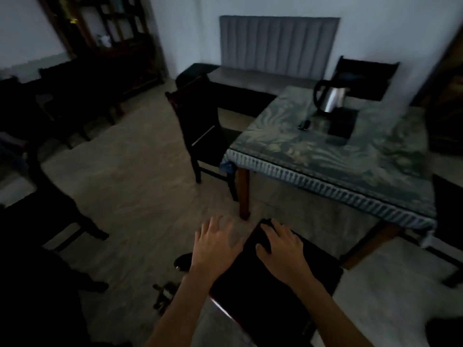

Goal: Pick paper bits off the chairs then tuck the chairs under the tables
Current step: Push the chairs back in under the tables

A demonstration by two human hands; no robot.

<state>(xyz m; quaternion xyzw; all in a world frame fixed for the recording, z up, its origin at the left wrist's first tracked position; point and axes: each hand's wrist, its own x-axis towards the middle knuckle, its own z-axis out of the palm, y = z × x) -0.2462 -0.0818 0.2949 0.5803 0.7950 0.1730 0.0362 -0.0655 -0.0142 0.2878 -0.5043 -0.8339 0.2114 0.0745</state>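
A dark chair (pixel 270 284) stands right below me, its black seat pointing toward the table (pixel 325 156), which wears a patterned grey-green cloth. My right hand (pixel 280 244) lies flat on the seat near its far left corner, fingers spread. My left hand (pixel 215 241) hovers open just off the seat's left edge, above the floor. Neither hand shows anything in it. The room is dim and I can make out no paper bits on the seat. A second dark chair (pixel 200 128) stands at the table's left side, partly pulled out.
A steel kettle (pixel 328 96) and a small dark object (pixel 304 125) sit on the table. A grey bench with padded back (pixel 275 43) runs along the far wall. More dark chairs (pixel 45 211) stand at the left, a wooden shelf (pixel 112 38) behind them.
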